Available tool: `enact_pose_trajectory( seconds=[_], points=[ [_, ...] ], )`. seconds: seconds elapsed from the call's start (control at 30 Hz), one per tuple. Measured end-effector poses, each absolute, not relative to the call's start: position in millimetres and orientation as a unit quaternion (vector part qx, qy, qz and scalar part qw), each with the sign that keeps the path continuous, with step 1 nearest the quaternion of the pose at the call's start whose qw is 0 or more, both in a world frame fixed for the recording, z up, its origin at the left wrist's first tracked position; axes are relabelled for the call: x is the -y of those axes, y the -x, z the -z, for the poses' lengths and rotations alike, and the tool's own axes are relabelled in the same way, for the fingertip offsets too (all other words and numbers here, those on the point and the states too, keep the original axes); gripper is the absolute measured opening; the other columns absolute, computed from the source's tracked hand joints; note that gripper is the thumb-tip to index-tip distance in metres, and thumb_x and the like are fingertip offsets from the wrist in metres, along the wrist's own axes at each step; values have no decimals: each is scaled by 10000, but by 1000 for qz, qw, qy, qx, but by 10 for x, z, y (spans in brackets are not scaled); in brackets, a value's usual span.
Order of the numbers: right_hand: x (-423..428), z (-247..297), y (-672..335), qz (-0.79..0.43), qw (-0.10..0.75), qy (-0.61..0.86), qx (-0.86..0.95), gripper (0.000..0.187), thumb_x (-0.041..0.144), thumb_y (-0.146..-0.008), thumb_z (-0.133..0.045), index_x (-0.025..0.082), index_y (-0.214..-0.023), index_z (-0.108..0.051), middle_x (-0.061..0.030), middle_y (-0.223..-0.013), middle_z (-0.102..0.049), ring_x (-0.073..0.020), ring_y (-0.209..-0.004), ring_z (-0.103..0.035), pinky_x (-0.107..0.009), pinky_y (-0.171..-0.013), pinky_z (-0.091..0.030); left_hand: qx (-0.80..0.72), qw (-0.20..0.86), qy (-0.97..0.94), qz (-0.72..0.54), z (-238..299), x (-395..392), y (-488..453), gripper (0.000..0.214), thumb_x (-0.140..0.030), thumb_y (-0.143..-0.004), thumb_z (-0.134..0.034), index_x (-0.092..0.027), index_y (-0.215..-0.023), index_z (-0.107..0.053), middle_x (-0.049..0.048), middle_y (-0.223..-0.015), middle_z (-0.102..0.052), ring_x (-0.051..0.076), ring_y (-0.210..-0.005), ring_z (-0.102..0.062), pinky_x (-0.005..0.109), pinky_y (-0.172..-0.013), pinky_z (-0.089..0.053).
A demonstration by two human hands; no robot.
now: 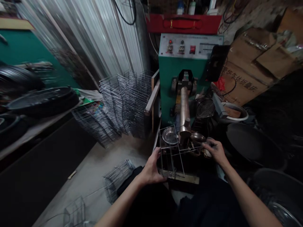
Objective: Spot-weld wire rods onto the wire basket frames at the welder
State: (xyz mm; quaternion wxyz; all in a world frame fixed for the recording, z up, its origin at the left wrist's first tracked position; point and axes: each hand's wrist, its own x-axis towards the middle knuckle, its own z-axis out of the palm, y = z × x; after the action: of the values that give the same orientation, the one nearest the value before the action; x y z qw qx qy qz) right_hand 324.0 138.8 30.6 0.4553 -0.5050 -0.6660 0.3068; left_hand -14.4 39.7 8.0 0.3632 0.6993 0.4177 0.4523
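My left hand (151, 168) grips the left side of a wire rack (172, 157), thumb at the upper wire and fingers near its lower edge. The rack is an open frame of thin metal wires, standing in front of a spot welder's thick metal arm (185, 110). From the rack a thin wire (189, 150) runs right, up to the fingertips of my right hand (215, 152). Those fingers are pinched together at the wire's end. Just beyond them lies a small shiny metal dish (198, 137). Another round metal dish (169, 135) shows through the rack.
The green machine (169, 91) carries a switch panel (189, 47). Tall stacks of wire racks (125, 101) stand left, and more wire pieces (119, 176) lie on the floor. A large dark pan (254, 143) and cardboard boxes (246, 72) are at the right.
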Motion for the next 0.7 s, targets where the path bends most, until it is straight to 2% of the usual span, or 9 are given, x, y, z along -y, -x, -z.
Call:
enact_pose_trajectory(
  seconds=[0.13,0.43,0.7],
  points=[
    [-1428,-301,-3259,-308,457,500,668,589,653,-781,-749,204,-505,-487,23,-583,-401,-138,-582,-375,-286,-559,-287,-401,371,-701,-458,-157,-463,104,894,-219,-595,-825,-213,-1397,-431,104,-1285,-545,322,-1217,-595,582,-1163,-473],
    [-1536,-281,-3244,-298,457,509,666,658,737,-753,-730,209,-493,-435,25,-581,-387,-138,-581,-381,-286,-560,-298,-405,371,-697,-461,-72,-593,97,885,-239,-613,-830,-204,-1390,-408,111,-1284,-541,333,-1213,-608,576,-1134,-508],
    [-1598,-260,-3239,-307,451,515,661,705,799,-733,-712,220,-508,-380,30,-593,-347,-136,-601,-347,-283,-560,-273,-404,361,-701,-464,-60,-670,99,870,-222,-600,-832,-203,-1381,-449,112,-1310,-568,351,-1224,-619,563,-1109,-545]
  ],
)
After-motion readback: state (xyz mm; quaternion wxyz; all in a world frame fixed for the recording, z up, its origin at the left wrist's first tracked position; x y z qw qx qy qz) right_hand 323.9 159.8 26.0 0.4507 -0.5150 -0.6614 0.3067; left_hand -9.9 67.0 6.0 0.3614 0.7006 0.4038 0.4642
